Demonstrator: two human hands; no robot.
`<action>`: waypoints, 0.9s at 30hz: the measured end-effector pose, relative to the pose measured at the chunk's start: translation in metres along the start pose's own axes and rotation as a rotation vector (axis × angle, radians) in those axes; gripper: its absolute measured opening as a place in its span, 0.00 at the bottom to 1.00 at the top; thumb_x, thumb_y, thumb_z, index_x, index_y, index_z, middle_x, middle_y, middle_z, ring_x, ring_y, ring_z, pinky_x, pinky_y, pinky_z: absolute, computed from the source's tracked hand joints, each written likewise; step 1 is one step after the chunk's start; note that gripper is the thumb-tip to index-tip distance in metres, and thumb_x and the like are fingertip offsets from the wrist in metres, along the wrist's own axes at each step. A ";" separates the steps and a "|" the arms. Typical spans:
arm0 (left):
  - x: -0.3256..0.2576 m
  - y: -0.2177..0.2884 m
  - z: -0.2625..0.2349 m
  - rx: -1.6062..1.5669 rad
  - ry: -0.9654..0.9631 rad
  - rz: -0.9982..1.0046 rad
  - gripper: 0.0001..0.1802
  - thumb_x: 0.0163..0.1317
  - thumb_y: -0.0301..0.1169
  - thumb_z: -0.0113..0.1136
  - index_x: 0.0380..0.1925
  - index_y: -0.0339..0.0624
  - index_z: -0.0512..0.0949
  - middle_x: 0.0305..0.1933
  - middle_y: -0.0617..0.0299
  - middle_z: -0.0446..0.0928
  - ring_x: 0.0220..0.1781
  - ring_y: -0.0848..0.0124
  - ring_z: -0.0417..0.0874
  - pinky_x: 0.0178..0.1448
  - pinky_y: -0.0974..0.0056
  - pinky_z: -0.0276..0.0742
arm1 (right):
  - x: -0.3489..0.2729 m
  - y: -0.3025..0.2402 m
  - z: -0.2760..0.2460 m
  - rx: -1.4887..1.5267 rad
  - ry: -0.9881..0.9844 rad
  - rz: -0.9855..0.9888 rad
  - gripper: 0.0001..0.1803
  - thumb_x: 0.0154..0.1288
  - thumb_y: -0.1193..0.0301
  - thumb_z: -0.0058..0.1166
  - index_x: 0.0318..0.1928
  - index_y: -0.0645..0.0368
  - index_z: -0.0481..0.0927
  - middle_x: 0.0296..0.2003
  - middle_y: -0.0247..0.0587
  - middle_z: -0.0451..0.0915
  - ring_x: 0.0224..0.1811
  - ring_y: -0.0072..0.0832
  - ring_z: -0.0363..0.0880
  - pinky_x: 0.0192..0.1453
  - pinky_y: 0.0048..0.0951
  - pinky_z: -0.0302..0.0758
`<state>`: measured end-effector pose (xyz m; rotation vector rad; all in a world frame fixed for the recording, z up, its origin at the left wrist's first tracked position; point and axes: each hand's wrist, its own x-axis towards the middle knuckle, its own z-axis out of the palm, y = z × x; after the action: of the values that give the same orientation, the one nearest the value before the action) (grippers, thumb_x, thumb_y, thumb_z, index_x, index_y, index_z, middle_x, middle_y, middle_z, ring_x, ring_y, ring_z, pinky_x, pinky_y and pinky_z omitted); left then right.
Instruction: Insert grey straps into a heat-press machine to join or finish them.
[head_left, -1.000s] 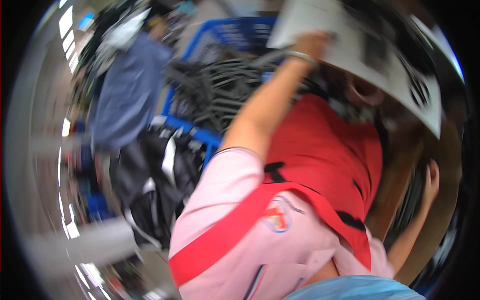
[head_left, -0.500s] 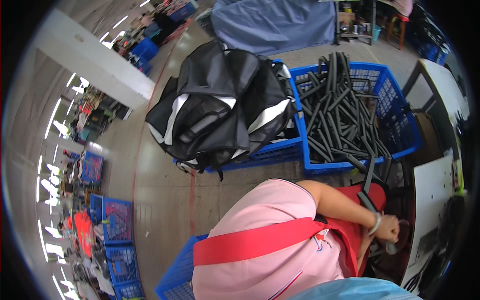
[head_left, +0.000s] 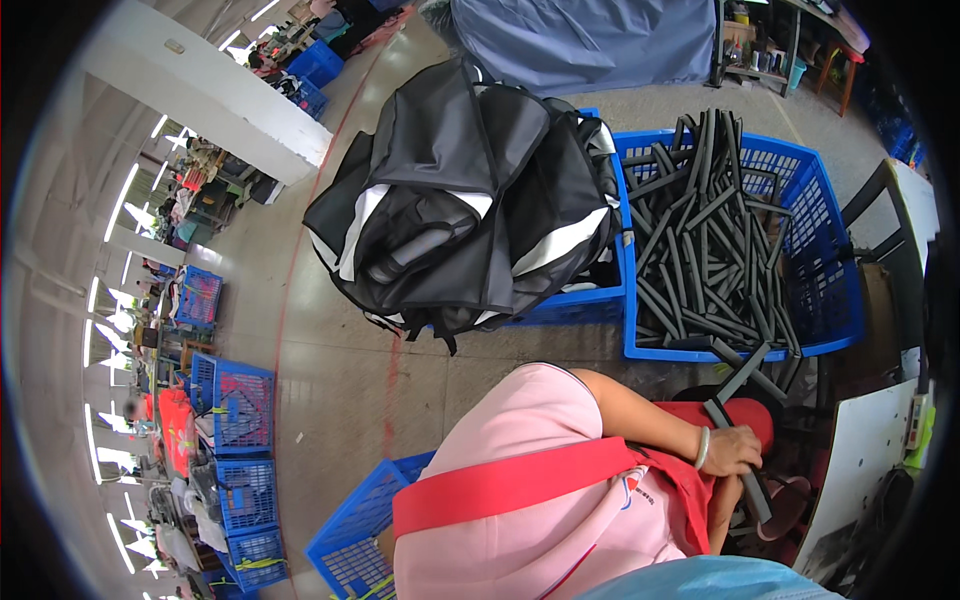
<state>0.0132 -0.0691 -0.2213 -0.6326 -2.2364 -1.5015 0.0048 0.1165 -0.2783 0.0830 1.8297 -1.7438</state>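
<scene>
- The left hand [head_left: 733,452] is closed around a dark grey strip [head_left: 757,494], fingers wrapped over its middle, with both ends sticking out.
- That strip slants over the red apron [head_left: 748,418], beyond the near edge of the right-hand blue crate [head_left: 690,353] and beside a pinkish round-rimmed thing [head_left: 787,503].
- The right hand is mostly hidden; the bare skin below the left wrist is probably its forearm [head_left: 724,510], and I cannot tell what its fingers do.
- The step in hand looks like handling one strip apart from the pile [head_left: 700,240]; the next move seems to call for a steady grip, since its upper end meets a zigzag of loose strips [head_left: 744,372] leading down from the crate's near edge.
- The strips look matte, straight and slim, perhaps foam or rubber; in the crate they lie crisscrossed, heaped highest toward the far edge.
- The crate is stiff, shiny plastic with slotted walls.
- Along its left edge stands another blue crate [head_left: 570,308], topped by a floppy heap of black fabric [head_left: 450,160] with creased folds and white panels.
</scene>
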 end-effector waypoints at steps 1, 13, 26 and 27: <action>-0.007 -0.012 -0.004 0.010 0.008 -0.010 0.11 0.54 0.34 0.59 0.36 0.41 0.80 0.38 0.54 0.78 0.42 0.55 0.78 0.51 0.52 0.71 | -0.003 -0.013 0.016 -0.009 -0.017 0.020 0.19 0.70 0.67 0.54 0.56 0.63 0.72 0.44 0.30 0.74 0.41 0.17 0.71 0.45 0.21 0.70; -0.013 -0.055 -0.036 0.068 -0.014 -0.215 0.13 0.57 0.39 0.61 0.34 0.42 0.82 0.39 0.54 0.75 0.47 0.55 0.74 0.53 0.56 0.70 | -0.016 -0.077 0.066 -0.033 -0.060 -0.113 0.16 0.70 0.70 0.51 0.57 0.58 0.74 0.26 0.22 0.67 0.25 0.10 0.61 0.29 0.15 0.58; -0.010 -0.054 -0.015 0.192 -0.004 -0.215 0.14 0.59 0.40 0.60 0.24 0.41 0.75 0.32 0.53 0.73 0.40 0.54 0.74 0.47 0.56 0.70 | -0.036 -0.045 0.039 -0.109 0.003 -0.230 0.20 0.71 0.68 0.51 0.60 0.60 0.72 0.26 0.23 0.68 0.24 0.12 0.62 0.29 0.17 0.61; -0.010 -0.052 -0.013 0.230 0.036 -0.148 0.13 0.61 0.39 0.57 0.24 0.41 0.76 0.31 0.54 0.73 0.40 0.55 0.74 0.48 0.55 0.69 | -0.045 -0.052 0.046 -0.077 0.005 -0.294 0.19 0.71 0.68 0.51 0.60 0.60 0.73 0.26 0.23 0.68 0.24 0.13 0.62 0.29 0.17 0.61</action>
<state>-0.0064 -0.0997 -0.2619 -0.3745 -2.4262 -1.2813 0.0362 0.0830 -0.2096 -0.2230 1.9906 -1.8639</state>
